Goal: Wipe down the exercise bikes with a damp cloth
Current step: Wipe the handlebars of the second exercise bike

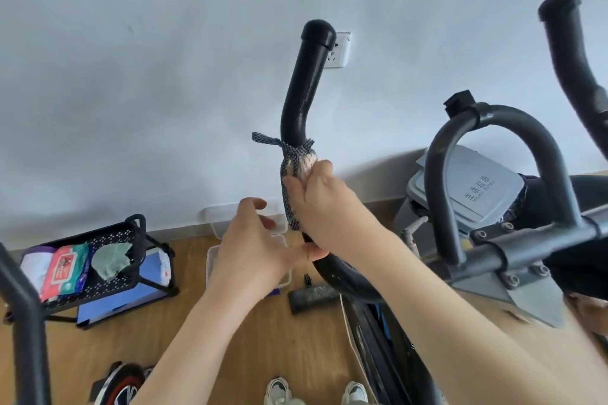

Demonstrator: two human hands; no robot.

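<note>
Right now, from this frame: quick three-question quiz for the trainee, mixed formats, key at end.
1. True or false: the cloth is wrapped round the handlebar.
2. Which hand grips the cloth? A) left B) right
3. Fill in: the wipes pack lies in the black ____.
Key: 1 true; 2 B, the right hand; 3 rack.

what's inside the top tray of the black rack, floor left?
The black rack holds a red wipes pack, a crumpled pale green cloth and a white-and-purple item at its far left. Anything under them is covered, and a black bar hides the tray's near corner.
</note>
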